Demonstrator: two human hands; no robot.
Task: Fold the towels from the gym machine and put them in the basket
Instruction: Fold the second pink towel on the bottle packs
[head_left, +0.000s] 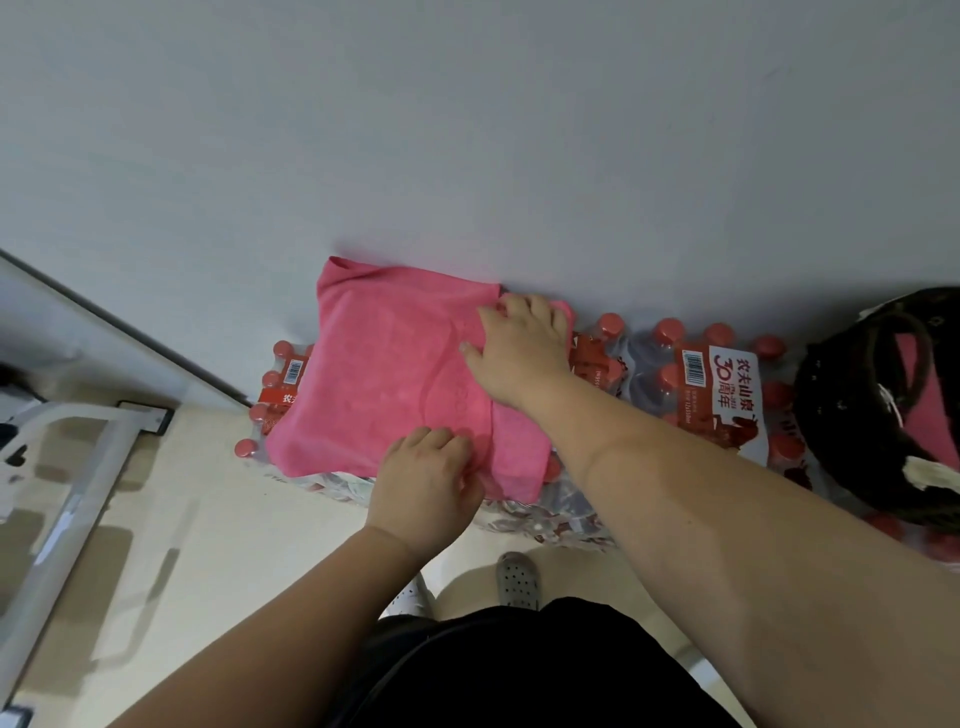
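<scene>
A pink towel (384, 364) lies partly folded on top of shrink-wrapped packs of water bottles (722, 384) against the wall. My right hand (519, 348) lies on the towel's far right corner, fingers spread over the cloth. At the near edge my left hand (426, 478) has its fingers curled on the towel's lower fold. A dark woven basket (831, 415) with handles stands at the right on the bottle packs, and pink cloth (935, 431) shows inside it.
A grey wall (467, 130) rises right behind the bottle packs. The white metal frame of a gym machine (67, 467) stands on the pale floor at the left. My feet in perforated clogs (517, 579) are just below the packs.
</scene>
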